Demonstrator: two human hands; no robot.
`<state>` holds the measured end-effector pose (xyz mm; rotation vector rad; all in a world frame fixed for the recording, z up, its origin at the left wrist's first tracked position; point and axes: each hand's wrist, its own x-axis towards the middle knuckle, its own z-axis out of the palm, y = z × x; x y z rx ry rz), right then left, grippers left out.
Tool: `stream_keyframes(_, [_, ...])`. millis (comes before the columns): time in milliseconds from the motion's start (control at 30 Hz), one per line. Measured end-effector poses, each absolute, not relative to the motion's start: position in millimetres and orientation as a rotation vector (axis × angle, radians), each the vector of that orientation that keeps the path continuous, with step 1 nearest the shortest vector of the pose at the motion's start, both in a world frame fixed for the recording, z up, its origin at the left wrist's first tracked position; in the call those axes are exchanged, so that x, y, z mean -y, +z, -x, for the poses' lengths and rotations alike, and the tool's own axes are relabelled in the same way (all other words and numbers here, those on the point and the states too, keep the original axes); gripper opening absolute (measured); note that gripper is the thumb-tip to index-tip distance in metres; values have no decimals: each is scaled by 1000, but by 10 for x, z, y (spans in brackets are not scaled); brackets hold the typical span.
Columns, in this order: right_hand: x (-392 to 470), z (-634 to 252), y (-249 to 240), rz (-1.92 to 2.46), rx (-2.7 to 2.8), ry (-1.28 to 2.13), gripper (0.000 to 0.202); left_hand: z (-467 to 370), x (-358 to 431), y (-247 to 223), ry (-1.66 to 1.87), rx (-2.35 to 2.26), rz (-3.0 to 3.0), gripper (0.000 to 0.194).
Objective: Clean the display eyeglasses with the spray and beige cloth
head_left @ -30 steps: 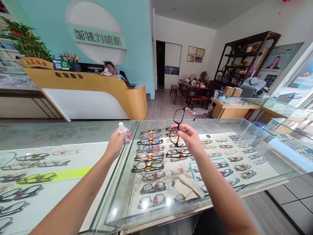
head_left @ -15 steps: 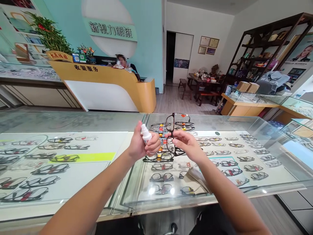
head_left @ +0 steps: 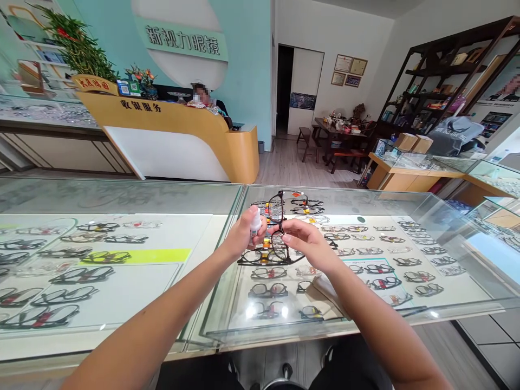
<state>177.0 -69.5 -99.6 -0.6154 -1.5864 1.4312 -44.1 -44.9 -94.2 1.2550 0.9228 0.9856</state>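
Observation:
My left hand is wrapped round a small white spray bottle, held upright above the glass display case. Close to its right, my right hand pinches a pair of dark-framed glasses near the middle of the frame. The glasses stand on end, one lens above the other, with a temple reaching right at the top. The bottle's top is just left of the lenses. Below my right wrist a folded pale cloth lies on the case.
Rows of glasses lie inside the case, with more in the left case. Beyond stands a yellow and white counter with a person behind it. Wooden shelves and another display counter are at the right.
My left hand has moved right with the bottle, closer to the glasses. The glasses have shifted slightly left and turned a little in my right hand.

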Motion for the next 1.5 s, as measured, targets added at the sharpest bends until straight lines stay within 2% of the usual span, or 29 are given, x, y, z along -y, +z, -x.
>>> stream_keyframes(333, [675, -1785, -1015, 588, 1554, 1465, 30, 434, 451, -975, 970, -900, -1248, 84])
stream_keyframes(767, [600, -1769, -982, 513, 1266, 1458, 31, 371, 551, -1030, 880, -917, -1639, 83])
stream_keyframes(933, [598, -1829, -940, 514, 1284, 1449, 27, 487, 412, -1013, 1029, -972, -1575, 85])
stream_keyframes(1033, [572, -1883, -909, 507, 1270, 1475, 29, 697, 190, -1017, 1246, -1074, -1526, 79])
stream_keyframes(1133, [523, -1953, -872, 509, 1244, 1497, 32, 974, -86, -1096, 1447, -1279, -1467, 54])
stream_keyframes(1233, [452, -2050, -844, 518, 1224, 1506, 33, 1248, -344, -1262, 1503, -1575, -1400, 31])
stream_keyframes(1267, [426, -2088, -837, 517, 1219, 1505, 32, 1327, -417, -1326, 1487, -1664, -1377, 30])
stream_keyframes(1367, [350, -2200, -822, 524, 1226, 1465, 33, 1513, -574, -1505, 1444, -1878, -1314, 45])
stream_keyframes(1500, [273, -2314, -805, 542, 1202, 1391, 35, 1672, -640, -1653, 1411, -2013, -1283, 45])
